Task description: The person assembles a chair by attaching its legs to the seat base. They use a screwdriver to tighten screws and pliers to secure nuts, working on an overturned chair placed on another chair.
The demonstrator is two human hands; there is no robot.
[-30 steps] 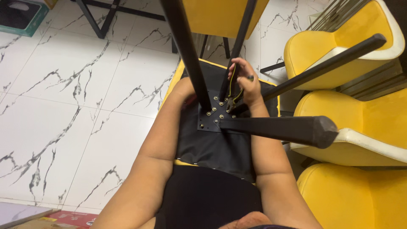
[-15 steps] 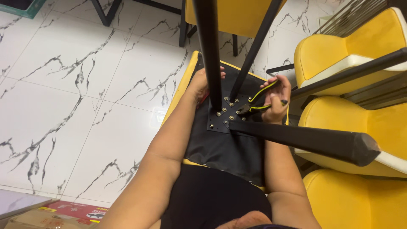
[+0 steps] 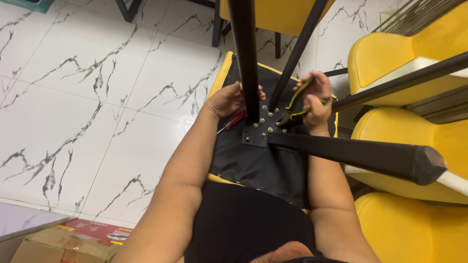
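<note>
An upturned yellow chair (image 3: 222,78) rests against my lap, its black fabric underside (image 3: 258,165) facing me. A black metal plate (image 3: 265,127) with several screws joins four black legs (image 3: 351,151). My right hand (image 3: 316,101) grips pliers (image 3: 298,104) with yellow-and-black handles, jaws at the plate near a screw. My left hand (image 3: 229,99) lies behind the upright leg (image 3: 243,53), fingers curled on a red-handled tool (image 3: 233,121) that lies on the underside.
Yellow chairs (image 3: 390,53) stand stacked close on the right. Another yellow chair (image 3: 273,14) stands ahead. White marble-patterned floor tiles (image 3: 97,97) spread to the left. A cardboard box (image 3: 63,241) with a red packet sits at the lower left.
The view has tilted down and left. My right hand has spread the pliers' handles and brought the jaws to the plate. My left hand has come out beside the upright leg.
</note>
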